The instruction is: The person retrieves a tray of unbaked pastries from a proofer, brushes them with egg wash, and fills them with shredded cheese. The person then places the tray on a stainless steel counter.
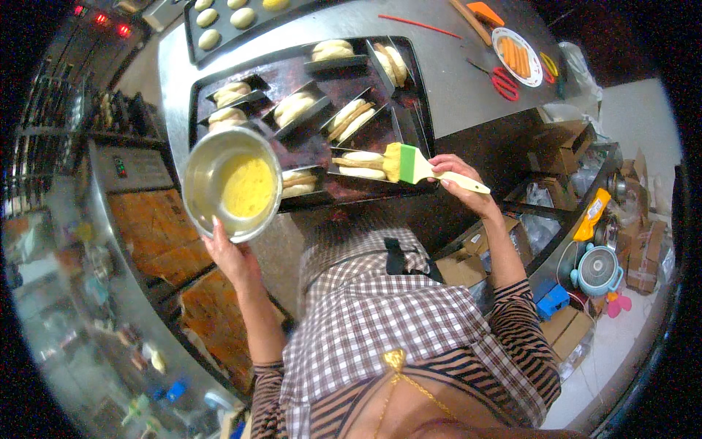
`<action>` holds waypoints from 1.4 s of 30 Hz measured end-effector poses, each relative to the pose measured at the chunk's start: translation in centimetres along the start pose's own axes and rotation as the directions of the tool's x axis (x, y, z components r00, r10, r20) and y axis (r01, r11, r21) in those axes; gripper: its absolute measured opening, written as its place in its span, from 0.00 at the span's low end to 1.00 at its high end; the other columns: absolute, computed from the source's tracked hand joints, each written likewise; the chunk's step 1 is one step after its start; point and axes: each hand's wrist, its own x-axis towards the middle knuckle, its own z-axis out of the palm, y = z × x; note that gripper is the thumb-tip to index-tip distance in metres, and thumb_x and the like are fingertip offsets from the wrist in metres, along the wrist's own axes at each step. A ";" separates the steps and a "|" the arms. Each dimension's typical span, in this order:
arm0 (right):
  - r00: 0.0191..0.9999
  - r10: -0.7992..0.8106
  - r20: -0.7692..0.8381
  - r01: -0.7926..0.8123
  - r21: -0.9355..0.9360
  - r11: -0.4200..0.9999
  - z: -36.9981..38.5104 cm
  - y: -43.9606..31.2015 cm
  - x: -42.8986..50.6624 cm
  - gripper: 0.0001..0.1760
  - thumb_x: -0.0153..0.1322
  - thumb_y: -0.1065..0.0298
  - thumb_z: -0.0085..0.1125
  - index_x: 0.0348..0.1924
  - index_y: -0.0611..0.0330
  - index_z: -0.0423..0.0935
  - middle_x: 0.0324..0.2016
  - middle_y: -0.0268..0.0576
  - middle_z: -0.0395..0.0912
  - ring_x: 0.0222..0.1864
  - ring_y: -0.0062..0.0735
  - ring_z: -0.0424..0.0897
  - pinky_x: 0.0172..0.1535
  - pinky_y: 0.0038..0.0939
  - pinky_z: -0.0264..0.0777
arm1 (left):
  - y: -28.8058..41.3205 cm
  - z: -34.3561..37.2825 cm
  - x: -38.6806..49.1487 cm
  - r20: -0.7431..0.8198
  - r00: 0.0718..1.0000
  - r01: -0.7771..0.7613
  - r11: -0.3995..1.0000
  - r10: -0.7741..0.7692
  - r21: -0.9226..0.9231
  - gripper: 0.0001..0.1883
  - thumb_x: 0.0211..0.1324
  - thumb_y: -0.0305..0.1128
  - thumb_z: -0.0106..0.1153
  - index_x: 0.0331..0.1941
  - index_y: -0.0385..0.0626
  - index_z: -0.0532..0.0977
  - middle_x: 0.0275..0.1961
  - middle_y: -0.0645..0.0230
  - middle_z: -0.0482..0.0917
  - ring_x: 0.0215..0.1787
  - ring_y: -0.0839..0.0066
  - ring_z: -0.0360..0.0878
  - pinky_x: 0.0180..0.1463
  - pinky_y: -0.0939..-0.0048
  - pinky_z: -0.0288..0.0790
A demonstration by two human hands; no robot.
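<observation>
My left hand (231, 258) grips the rim of a metal bowl (194, 181) that holds yellow liquid (249, 185), probably beaten egg, over the left corner of a dark baking tray (307, 203). By its pale handle, my right hand (460, 184) holds a pastry brush (415, 164) with a green band. Its yellow-coated bristles touch the right end of a shaped dough piece (359, 164) with a brown strip along its middle. Several similar dough pieces, such as one at the centre (294, 108) and one at the upper right (390, 63), sit in dark metal moulds on the tray.
A second tray (192, 33) with round dough balls lies at the top left. Red-handled scissors (503, 83), a plate of sausages (527, 77), a red stick (419, 26) and an orange scraper (486, 13) rest on the steel table (449, 60). Cardboard boxes (559, 151) stand on shelving at right.
</observation>
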 end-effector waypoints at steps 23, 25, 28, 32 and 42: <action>0.966 -0.259 -0.014 0.260 0.027 0.965 10.9 -12.6 9.3 0.08 0.68 0.68 0.66 0.33 0.65 0.81 0.35 0.47 0.81 0.40 0.39 0.81 0.45 0.33 0.77 | -4.2 2.2 -3.4 0.237 0.964 0.071 0.974 -0.122 0.214 0.24 0.71 0.32 0.50 0.66 0.38 0.62 0.60 0.58 0.74 0.57 0.69 0.76 0.59 0.66 0.71; 0.962 -0.269 -0.032 0.270 0.024 0.962 11.2 -12.9 9.0 0.08 0.67 0.68 0.67 0.30 0.63 0.79 0.31 0.48 0.79 0.36 0.42 0.81 0.40 0.36 0.77 | -4.2 2.1 -3.1 0.213 0.968 0.087 0.975 -0.131 0.206 0.25 0.71 0.32 0.50 0.68 0.39 0.61 0.61 0.57 0.74 0.57 0.68 0.76 0.60 0.65 0.71; 0.940 -0.315 -0.129 0.325 0.066 0.943 11.4 -13.0 8.7 0.09 0.68 0.66 0.66 0.29 0.62 0.79 0.29 0.45 0.79 0.34 0.41 0.80 0.38 0.36 0.76 | -3.8 1.7 -2.2 0.186 0.973 0.106 0.978 -0.139 0.177 0.25 0.71 0.32 0.49 0.69 0.40 0.61 0.62 0.57 0.73 0.59 0.67 0.75 0.61 0.65 0.69; 0.971 -0.234 -0.043 0.234 -0.003 0.972 11.7 -12.8 9.0 0.09 0.69 0.66 0.66 0.30 0.62 0.79 0.29 0.44 0.78 0.33 0.39 0.79 0.37 0.35 0.74 | -3.2 1.2 -0.9 0.113 0.992 0.025 0.978 -0.049 0.207 0.25 0.71 0.31 0.49 0.69 0.39 0.60 0.64 0.57 0.72 0.62 0.66 0.73 0.66 0.63 0.65; 0.997 0.006 -0.083 0.019 0.295 0.955 10.9 -10.8 8.8 0.11 0.73 0.62 0.56 0.37 0.63 0.77 0.36 0.42 0.78 0.40 0.31 0.79 0.44 0.32 0.74 | -3.1 2.2 0.2 0.130 0.991 0.031 0.995 -0.043 0.095 0.25 0.70 0.30 0.50 0.68 0.39 0.61 0.62 0.57 0.73 0.60 0.67 0.75 0.62 0.63 0.71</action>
